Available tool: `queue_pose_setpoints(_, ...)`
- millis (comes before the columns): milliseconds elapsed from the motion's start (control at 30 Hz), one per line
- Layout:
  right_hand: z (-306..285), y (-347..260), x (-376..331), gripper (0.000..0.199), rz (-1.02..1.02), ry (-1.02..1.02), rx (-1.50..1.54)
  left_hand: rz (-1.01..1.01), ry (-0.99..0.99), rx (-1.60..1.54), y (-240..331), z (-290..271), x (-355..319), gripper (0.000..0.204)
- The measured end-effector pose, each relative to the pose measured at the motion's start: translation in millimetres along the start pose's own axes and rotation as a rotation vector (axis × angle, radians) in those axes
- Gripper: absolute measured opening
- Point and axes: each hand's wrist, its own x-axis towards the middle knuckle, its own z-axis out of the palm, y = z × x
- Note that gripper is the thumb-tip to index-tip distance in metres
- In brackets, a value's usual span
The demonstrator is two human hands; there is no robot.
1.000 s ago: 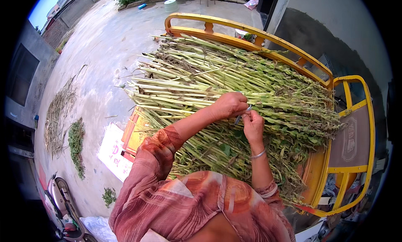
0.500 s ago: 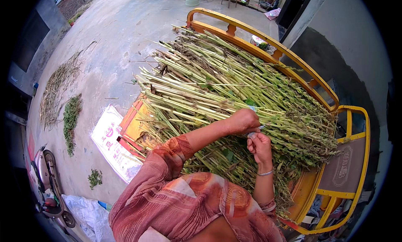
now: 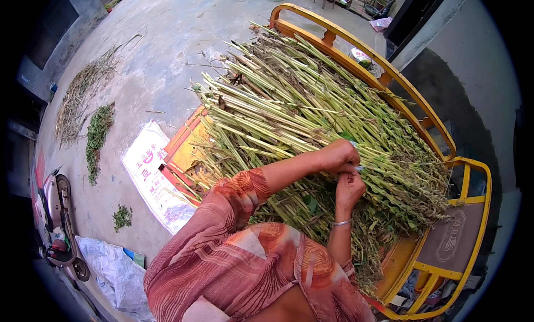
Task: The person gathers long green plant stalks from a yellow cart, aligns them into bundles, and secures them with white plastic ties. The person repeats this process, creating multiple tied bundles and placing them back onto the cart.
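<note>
Here on the cart (image 3: 392, 269), stalks (image 3: 250, 110) lie along its rail (image 3: 356, 41), which likely stops them sliding off. Above the cart's middle, left hand (image 3: 338, 155) and right hand (image 3: 349, 190) meet, fingers curled closed on a pale strip (image 3: 359, 168), bunched tight, seemingly for fine control.

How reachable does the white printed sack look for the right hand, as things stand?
Probably not directly: the right hand is close to the left hand over the cut stalks, and the left forearm crosses between that hand and the white printed sack, beyond the cart bed.
</note>
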Motion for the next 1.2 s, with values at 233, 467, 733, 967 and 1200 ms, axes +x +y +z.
queue_pose_setpoints(233, 3.0, -6.8, 2.0, 0.013, -0.147, 0.154, -0.355, -0.065, -0.001, -0.155, -4.3, -0.4, -5.5, 0.017)
queue_pose_setpoints(467, 4.3, -9.6, 10.8, 0.007, -0.161, 0.118, -0.312, -0.050, 0.068, -0.093, -2.3, 3.4, -9.2, 0.022)
queue_pose_setpoints(733, -8.6, -3.9, 5.3, 0.013, 0.065, -0.087, 0.031, -0.122, 0.020, -0.159, -1.8, 3.2, -11.9, 0.023)
queue_pose_setpoints(967, -33.7, -8.1, 19.5, 0.014, -0.048, -0.421, 0.079, -0.204, -0.033, -0.190, -11.4, 3.3, -17.2, 0.019)
queue_pose_setpoints(1200, -57.8, -18.6, 34.3, 0.015, -0.410, -0.443, -0.426, -0.134, 0.019, -0.168, 4.4, -1.9, -6.1, 0.016)
